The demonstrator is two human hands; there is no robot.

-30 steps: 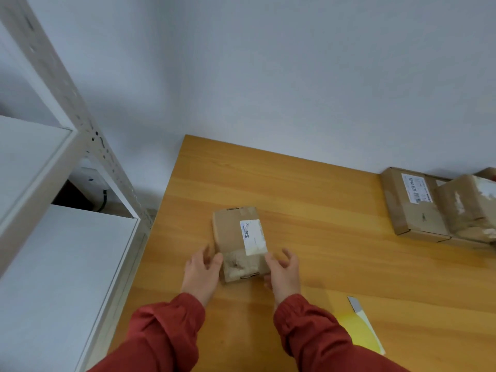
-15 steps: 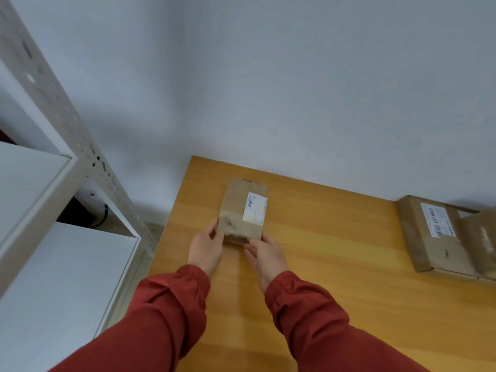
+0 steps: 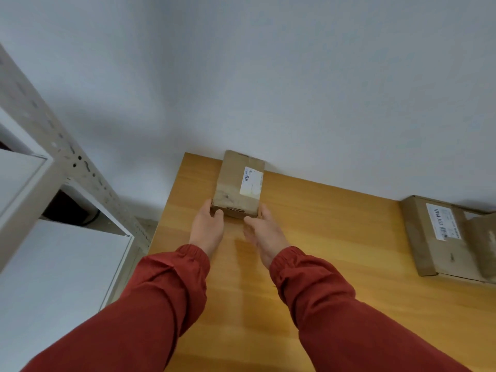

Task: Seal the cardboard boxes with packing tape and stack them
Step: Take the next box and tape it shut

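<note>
small labelled cardboard box [image 3: 236, 183], flat, table's far edge

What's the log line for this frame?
left hand: grips small box; right hand: grips small box; small box: at table far edge, by wall

The right edge cuts off the flat boxes [image 3: 422, 245]; print on the label [image 3: 251, 181] is illegible.

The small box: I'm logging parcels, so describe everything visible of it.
The box is worn brown cardboard, closed, oblong, with a white label on top and a pale band across its near end. It lies flat at the table's far left corner, by the wall. The left hand and right hand grip its near corners.
</note>
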